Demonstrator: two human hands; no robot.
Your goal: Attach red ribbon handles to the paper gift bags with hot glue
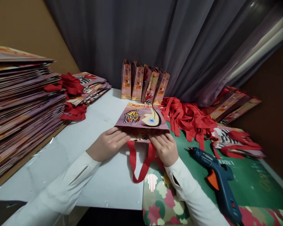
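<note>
Your left hand and right hand sit apart, fingers inside the mouth of the butterfly-printed paper bag; you can't tell whether they grip it. Before the bag, the red ribbon handle hangs toward you; right of it lies the glue gun.

White "LADER" on green sheet, partly readable red letters on bag

Butterfly-printed bag — mouth toward hands
</note>
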